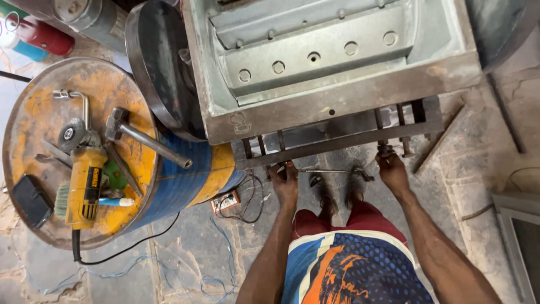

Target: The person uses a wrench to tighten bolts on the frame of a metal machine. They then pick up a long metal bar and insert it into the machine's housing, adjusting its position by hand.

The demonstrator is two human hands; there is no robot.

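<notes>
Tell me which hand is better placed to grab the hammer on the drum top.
Left, probably. The left hand grips the thin rod at the frame's drum side, nearer the hammer on the drum. The right hand is farther away.

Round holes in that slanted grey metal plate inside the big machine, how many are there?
6 round holes show on the slanted plate, in a rising row, plus a smaller one higher up. More may be hidden.
</notes>
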